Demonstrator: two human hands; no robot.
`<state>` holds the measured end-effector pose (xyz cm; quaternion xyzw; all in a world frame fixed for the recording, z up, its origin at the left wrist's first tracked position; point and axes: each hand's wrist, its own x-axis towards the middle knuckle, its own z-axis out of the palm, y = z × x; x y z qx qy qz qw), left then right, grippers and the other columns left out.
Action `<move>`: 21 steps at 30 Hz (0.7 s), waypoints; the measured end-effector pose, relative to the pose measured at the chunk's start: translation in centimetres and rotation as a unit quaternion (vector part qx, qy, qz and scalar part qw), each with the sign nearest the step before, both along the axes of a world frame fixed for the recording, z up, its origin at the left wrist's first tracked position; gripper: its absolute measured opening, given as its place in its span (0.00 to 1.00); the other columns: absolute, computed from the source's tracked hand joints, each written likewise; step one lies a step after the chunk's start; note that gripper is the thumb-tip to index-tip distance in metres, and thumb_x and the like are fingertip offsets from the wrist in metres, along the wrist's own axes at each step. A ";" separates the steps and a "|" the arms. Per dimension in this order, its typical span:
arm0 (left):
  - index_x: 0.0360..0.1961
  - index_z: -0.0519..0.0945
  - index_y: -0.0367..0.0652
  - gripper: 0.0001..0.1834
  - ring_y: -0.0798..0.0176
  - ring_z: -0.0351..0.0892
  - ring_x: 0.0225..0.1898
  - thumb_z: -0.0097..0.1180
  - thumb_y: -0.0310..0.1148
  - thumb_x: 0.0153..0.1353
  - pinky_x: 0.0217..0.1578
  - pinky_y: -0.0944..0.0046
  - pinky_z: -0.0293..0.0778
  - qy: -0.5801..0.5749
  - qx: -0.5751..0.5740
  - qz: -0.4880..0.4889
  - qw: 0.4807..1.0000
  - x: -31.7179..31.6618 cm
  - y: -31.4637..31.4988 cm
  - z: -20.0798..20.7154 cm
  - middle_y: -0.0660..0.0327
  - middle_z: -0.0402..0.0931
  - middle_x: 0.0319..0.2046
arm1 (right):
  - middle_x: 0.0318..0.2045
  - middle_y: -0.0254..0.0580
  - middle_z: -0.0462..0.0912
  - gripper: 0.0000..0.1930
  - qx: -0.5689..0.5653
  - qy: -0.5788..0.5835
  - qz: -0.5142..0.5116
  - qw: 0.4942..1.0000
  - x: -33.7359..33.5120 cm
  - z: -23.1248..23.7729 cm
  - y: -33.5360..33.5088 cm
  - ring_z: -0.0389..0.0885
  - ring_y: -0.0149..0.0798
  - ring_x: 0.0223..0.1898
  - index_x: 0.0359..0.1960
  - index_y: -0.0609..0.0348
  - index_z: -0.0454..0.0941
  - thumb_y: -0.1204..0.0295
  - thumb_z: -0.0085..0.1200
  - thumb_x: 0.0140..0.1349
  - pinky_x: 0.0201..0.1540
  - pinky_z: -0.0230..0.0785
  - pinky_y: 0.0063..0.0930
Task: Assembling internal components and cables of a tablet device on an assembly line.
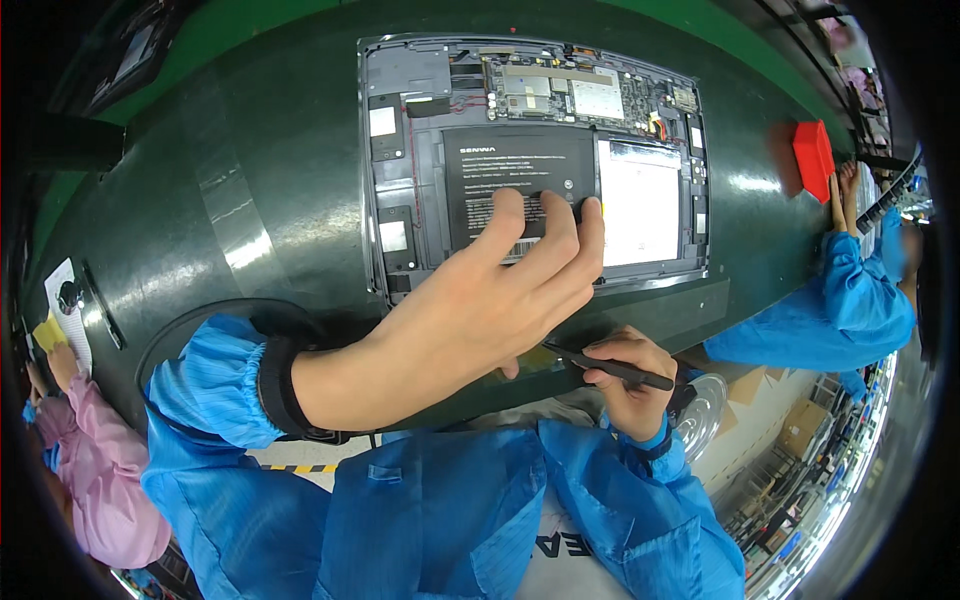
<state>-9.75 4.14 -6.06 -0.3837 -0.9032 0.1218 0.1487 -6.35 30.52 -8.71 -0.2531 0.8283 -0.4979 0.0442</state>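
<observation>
An opened tablet-like device (430, 262) lies on the table in front of me, its inner parts facing up. My left hand (520, 250) reaches across it from the left, fingers spread and bent. Its fingertips rest on the black battery (500, 170) with printed text, near the bright white panel (640, 205) to the right. Below the device's near edge, my right hand (630, 375) is closed around slim black tweezers (625, 371). Their narrow tip points left, close beneath my left hand and apart from the battery. A green circuit board (570, 92) runs along the device's far side.
A red bin (813, 160) stands at the table's right, beside a co-worker in a blue smock (820, 310). At the left, paper (68, 310) and a pen (103, 308) lie near another person in pink (105, 465). Clear tape (235, 225) crosses the dark green tabletop.
</observation>
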 end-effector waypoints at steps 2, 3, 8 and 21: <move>0.53 0.81 0.47 0.48 0.50 0.67 0.64 0.65 0.74 0.39 0.59 0.45 0.70 0.001 0.004 -0.004 1.000 0.0 0.0 0.2 0.56 0.66 0.70 | 0.31 0.47 0.88 0.13 0.004 0.012 0.013 1.000 -0.2 0.1 -0.3 0.84 0.43 0.29 0.40 0.64 0.83 0.75 0.74 0.57 0.33 0.74 0.31; 0.53 0.81 0.47 0.48 0.50 0.67 0.64 0.65 0.74 0.39 0.59 0.45 0.70 0.000 0.004 -0.004 1.000 0.0 0.1 0.1 0.56 0.66 0.70 | 0.31 0.47 0.88 0.13 0.004 0.011 0.013 1.000 -0.2 0.3 -0.6 0.84 0.43 0.29 0.40 0.64 0.83 0.75 0.74 0.57 0.33 0.74 0.31; 0.53 0.81 0.47 0.47 0.50 0.67 0.64 0.66 0.73 0.39 0.58 0.44 0.70 0.000 0.006 -0.001 1.000 -0.1 -0.1 0.1 0.56 0.66 0.70 | 0.30 0.48 0.87 0.12 0.026 0.024 0.019 0.999 -0.3 0.5 -1.2 0.83 0.43 0.26 0.41 0.64 0.83 0.80 0.71 0.56 0.28 0.72 0.29; 0.54 0.80 0.47 0.48 0.51 0.66 0.65 0.65 0.74 0.41 0.58 0.44 0.69 -0.003 -0.009 0.001 1.000 -0.1 0.0 0.4 0.56 0.65 0.70 | 0.31 0.51 0.88 0.18 0.047 0.169 0.101 0.979 -0.2 1.0 -0.9 0.88 0.44 0.27 0.43 0.67 0.80 0.84 0.71 0.50 0.27 0.79 0.28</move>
